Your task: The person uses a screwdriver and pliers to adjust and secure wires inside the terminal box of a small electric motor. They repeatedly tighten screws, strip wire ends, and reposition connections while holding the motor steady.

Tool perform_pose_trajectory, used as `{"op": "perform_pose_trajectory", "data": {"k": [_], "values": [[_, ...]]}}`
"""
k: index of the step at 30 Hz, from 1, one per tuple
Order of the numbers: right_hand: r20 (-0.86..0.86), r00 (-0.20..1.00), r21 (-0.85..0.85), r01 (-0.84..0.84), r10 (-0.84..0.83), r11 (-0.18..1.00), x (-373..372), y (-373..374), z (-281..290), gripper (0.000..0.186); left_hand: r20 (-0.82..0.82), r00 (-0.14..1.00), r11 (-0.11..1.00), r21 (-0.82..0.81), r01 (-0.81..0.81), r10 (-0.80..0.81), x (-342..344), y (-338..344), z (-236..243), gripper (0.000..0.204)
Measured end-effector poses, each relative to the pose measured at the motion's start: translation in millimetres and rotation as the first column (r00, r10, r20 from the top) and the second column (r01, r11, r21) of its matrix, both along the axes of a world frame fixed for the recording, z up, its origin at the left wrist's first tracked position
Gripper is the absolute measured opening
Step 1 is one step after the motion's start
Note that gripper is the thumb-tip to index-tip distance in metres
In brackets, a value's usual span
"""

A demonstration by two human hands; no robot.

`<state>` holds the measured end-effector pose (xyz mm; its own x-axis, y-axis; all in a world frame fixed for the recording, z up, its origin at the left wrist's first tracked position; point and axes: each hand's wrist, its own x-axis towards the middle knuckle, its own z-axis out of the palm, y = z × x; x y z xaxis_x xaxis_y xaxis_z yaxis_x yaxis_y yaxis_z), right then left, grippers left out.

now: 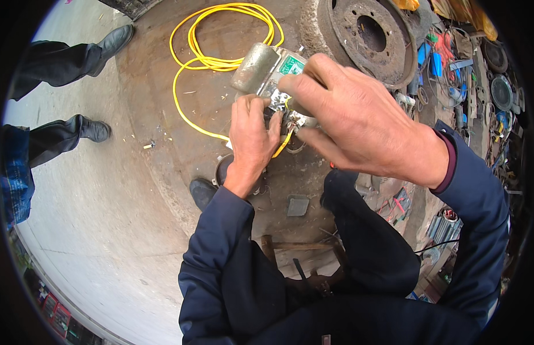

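A metal electrical unit with a cylindrical grey housing and a green board lies before me, yellow wires joined at its small terminal area. My left hand has its fingers closed against that terminal area, near the wire ends. My right hand arches over the same spot with curled fingers, gripping something largely hidden beneath them. A yellow cable runs from a loose coil down to the unit. A dark round metal part is partly behind my left hand.
A rusty wheel rim sits at top right, beside piles of tools, cables and scrap. Two legs in dark trousers and shoes of another person stand at left. A small grey plate lies between my feet, above a wooden stool.
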<state>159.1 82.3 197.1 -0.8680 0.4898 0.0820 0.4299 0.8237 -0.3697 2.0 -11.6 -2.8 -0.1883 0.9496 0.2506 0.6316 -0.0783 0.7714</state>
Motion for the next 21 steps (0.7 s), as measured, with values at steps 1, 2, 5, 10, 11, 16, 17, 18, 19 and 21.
{"op": "perform_pose_trajectory", "data": {"k": [1, 2, 5, 10, 11, 16, 17, 18, 19, 21], "values": [[0.022, 1.000, 0.045, 0.005, -0.006, 0.999, -2.0, -1.1, -1.3, 0.046, -0.004, 1.000, 1.000, -0.010, 0.000, 0.000, 0.1, -0.7, 0.0, 0.038], [0.043, 0.999, 0.092, 0.010, -0.014, 0.996, -4.4, -0.1, -3.5, 0.046, 0.003, 1.000, 1.000, -0.003, 0.005, -0.005, -0.2, -1.0, -0.3, 0.038], [0.107, 0.981, 0.127, 0.145, -0.159, 0.981, -9.9, 0.0, -5.0, 0.041, 0.013, 1.000, 1.000, 0.023, 0.010, -0.010, -0.8, 0.7, -1.5, 0.038], [0.050, 0.994, 0.013, 0.098, -0.098, 0.995, -7.0, 16.9, 3.9, 0.046, 0.020, 1.000, 0.999, 0.032, 0.013, -0.014, -1.5, 0.1, -3.1, 0.037], [0.028, 0.999, 0.078, 0.044, -0.046, 0.996, -8.0, 17.1, 4.2, 0.046, 0.026, 1.000, 0.999, 0.031, 0.010, -0.011, -1.3, -0.5, -3.2, 0.037], [0.137, 0.953, 0.006, 0.270, -0.269, 0.963, -9.2, 10.5, 1.7, 0.044, 0.018, 1.000, 0.999, 0.040, 0.005, -0.006, -0.2, 0.2, -2.6, 0.037], [0.126, 0.954, 0.010, 0.272, -0.271, 0.962, -7.9, 10.6, 0.9, 0.044, 0.020, 1.000, 0.999, 0.035, 0.005, -0.005, -0.4, 0.8, -2.3, 0.037], [0.186, 0.943, -0.035, 0.287, -0.276, 0.957, -6.1, 12.9, 0.9, 0.043, 0.021, 1.000, 1.000, 0.029, 0.003, -0.003, -0.6, 0.8, -1.9, 0.037], [0.205, 0.930, -0.046, 0.320, -0.305, 0.946, -2.7, 16.5, 1.2, 0.042, 0.025, 1.000, 1.000, 0.020, 0.004, -0.005, -0.3, 0.0, -1.7, 0.037], [0.011, 0.995, -0.023, 0.104, -0.104, 0.994, 1.0, 20.3, -2.4, 0.043, 0.025, 1.000, 0.999, 0.037, 0.003, -0.004, 0.0, 1.3, -2.1, 0.037]]}}
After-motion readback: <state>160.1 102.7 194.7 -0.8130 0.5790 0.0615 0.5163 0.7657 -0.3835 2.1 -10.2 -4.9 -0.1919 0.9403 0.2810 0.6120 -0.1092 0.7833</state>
